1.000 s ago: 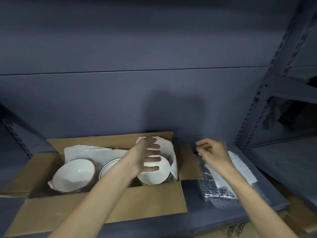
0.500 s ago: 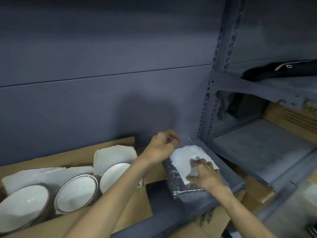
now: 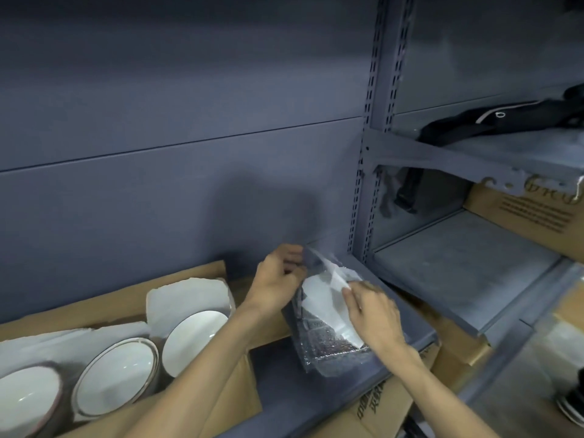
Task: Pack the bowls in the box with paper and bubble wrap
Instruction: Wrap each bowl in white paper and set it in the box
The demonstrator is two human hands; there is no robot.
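Note:
An open cardboard box [image 3: 202,273] lies on the grey shelf at lower left, lined with white paper [image 3: 186,295]. Three white bowls stand in it side by side: the left one [image 3: 25,396], the middle one [image 3: 117,377] and the right one [image 3: 192,339]. To the right of the box lies a stack of bubble wrap [image 3: 331,352] with white paper sheets [image 3: 325,295] on top. My left hand [image 3: 278,279] pinches the far edge of the bubble wrap and lifts it. My right hand [image 3: 373,314] grips a corner of the paper sheets.
A slotted grey upright [image 3: 373,153] separates this bay from the shelves on the right. A black garment [image 3: 493,121] lies on the upper right shelf. A printed cardboard box [image 3: 531,210] sits below it. More cardboard boxes [image 3: 395,403] stand under the shelf edge.
My left hand left the bowls in the box and moved right to the bubble wrap, whose far edge is now raised. My right hand took hold of the paper. The view swung right.

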